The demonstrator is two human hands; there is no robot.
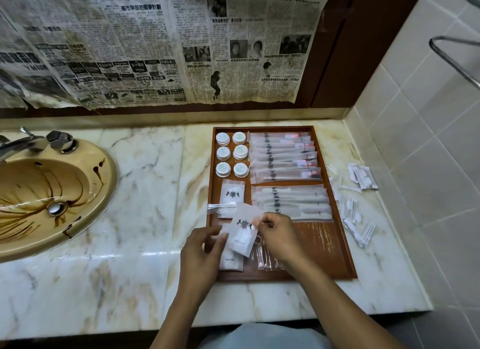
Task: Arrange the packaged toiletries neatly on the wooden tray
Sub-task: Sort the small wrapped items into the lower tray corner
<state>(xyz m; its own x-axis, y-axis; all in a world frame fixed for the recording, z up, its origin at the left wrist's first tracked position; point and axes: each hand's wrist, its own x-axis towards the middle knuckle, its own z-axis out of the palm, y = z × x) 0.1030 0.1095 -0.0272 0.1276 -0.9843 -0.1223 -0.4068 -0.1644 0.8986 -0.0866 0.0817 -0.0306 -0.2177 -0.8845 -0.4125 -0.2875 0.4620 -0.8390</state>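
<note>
Right hand (276, 233) and left hand (205, 247) pinch white sachet (242, 235) between them; above wooden tray (327, 247).

Wooden tray (335, 247) holds six round soaps (231, 154), two stacks of long sachets (283, 156), flat white packets (232, 195); one packet (242, 231) tilted, lifted.

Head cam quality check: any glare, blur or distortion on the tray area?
Head view: wide-angle bowing curves the marble counter edge; soft ceiling glare streaks the marble beside the brown wooden tray; left hand and right hand slightly motion-blurred on the white logo sachet; corners dim.
</note>
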